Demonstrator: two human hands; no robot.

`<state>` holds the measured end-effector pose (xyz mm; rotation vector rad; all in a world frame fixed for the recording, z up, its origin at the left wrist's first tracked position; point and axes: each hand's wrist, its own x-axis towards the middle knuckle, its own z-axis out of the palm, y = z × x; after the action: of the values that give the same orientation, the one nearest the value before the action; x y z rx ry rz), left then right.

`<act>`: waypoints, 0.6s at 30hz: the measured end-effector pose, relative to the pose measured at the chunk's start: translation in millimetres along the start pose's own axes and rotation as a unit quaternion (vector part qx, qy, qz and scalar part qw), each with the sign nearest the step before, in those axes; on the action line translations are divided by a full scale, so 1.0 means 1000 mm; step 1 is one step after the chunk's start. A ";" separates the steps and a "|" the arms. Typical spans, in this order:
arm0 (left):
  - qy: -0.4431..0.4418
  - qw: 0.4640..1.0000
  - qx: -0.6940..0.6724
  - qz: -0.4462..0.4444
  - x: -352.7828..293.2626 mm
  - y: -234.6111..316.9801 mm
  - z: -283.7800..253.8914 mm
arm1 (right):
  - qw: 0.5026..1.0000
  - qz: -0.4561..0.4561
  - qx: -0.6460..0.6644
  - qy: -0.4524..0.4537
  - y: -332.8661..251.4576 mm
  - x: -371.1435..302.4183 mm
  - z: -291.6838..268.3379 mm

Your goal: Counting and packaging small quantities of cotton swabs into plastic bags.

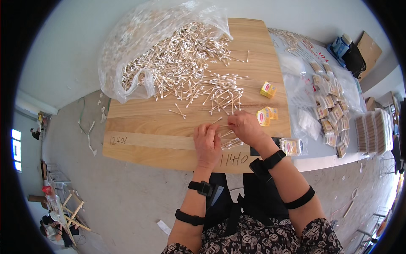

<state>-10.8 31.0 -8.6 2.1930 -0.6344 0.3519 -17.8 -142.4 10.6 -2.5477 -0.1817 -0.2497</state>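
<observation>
Seen from above, a person's two bare forearms reach up from the lower edge onto a pale wooden worktop (139, 122), each wearing black straps at the wrist and forearm. The left hand (207, 144) lies palm down near the front edge, fingers curled together over a small bundle of cotton swabs (230, 142) that it holds against the wood. The right hand (246, 127) sits just beside it, knuckles up, its fingertips closed on the same bundle, whose white tips poke out between the two hands. A loose scatter of swabs (220, 93) spreads across the middle of the worktop, just beyond the hands. At the back left corner a big clear plastic bag (139, 42) spills many more swabs. Three small yellow boxes (268, 89) stand near the right edge. Past that edge, on a white table (321, 157), lie rows of filled clear packets (334, 112).
</observation>
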 end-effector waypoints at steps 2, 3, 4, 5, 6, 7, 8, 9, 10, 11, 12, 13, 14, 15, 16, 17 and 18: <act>0.004 1.000 0.019 0.005 0.002 0.003 0.001 | 0.999 -0.019 -0.025 0.012 0.000 -0.004 0.000; -0.015 0.998 0.053 -0.008 0.002 0.003 0.002 | 0.999 -0.028 -0.031 0.025 -0.001 -0.005 0.001; -0.033 0.995 0.088 -0.022 0.002 0.001 0.004 | 0.998 -0.039 -0.036 0.037 -0.001 -0.006 0.001; -0.034 0.995 0.090 -0.021 0.004 -0.003 0.006 | 0.998 -0.038 -0.035 0.038 -0.002 -0.007 0.001; -0.005 0.991 0.134 -0.011 0.008 -0.008 0.007 | 0.997 -0.049 -0.038 0.035 -0.002 -0.008 0.001; 0.022 0.984 0.176 0.000 0.012 -0.010 0.007 | 0.997 -0.057 -0.042 0.031 -0.001 -0.009 0.000; 0.021 0.984 0.177 0.001 0.013 -0.010 0.005 | 0.997 -0.056 -0.041 0.032 -0.002 -0.011 0.000; 0.000 0.983 0.181 0.030 0.014 -0.011 0.003 | 0.997 -0.054 -0.027 0.042 -0.004 -0.013 0.000; -0.022 0.981 0.182 0.061 0.014 -0.008 0.001 | 0.997 -0.048 -0.014 0.052 -0.004 -0.016 0.001; -0.026 0.981 0.181 0.062 0.012 -0.004 0.002 | 0.997 -0.045 -0.013 0.053 -0.003 -0.018 0.000; -0.113 0.980 0.152 0.063 0.007 0.003 0.004 | 0.997 -0.048 -0.003 0.055 -0.002 -0.020 0.000; -0.199 0.970 0.120 0.064 0.001 0.011 0.006 | 0.997 -0.049 0.007 0.057 0.001 -0.023 -0.001; -0.202 0.970 0.120 0.066 -0.007 0.020 0.007 | 0.997 -0.046 0.007 0.058 0.004 -0.026 -0.001; -0.204 0.965 0.148 0.066 -0.017 0.029 0.008 | 0.995 -0.047 0.040 0.080 0.009 -0.031 -0.001; -0.204 0.960 0.178 0.065 -0.026 0.037 0.005 | 0.991 -0.050 0.073 0.102 0.010 -0.034 -0.002; -0.206 0.960 0.177 0.065 -0.034 0.044 0.006 | 0.991 -0.048 0.073 0.102 0.011 -0.039 -0.002; -0.215 0.959 0.174 0.054 -0.041 0.049 0.007 | 0.981 -0.012 0.111 0.160 0.011 -0.046 -0.002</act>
<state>-72.0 12.2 -0.1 2.6071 -0.9947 0.0357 -60.6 -156.4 -3.3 -2.2491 -0.1087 -0.6093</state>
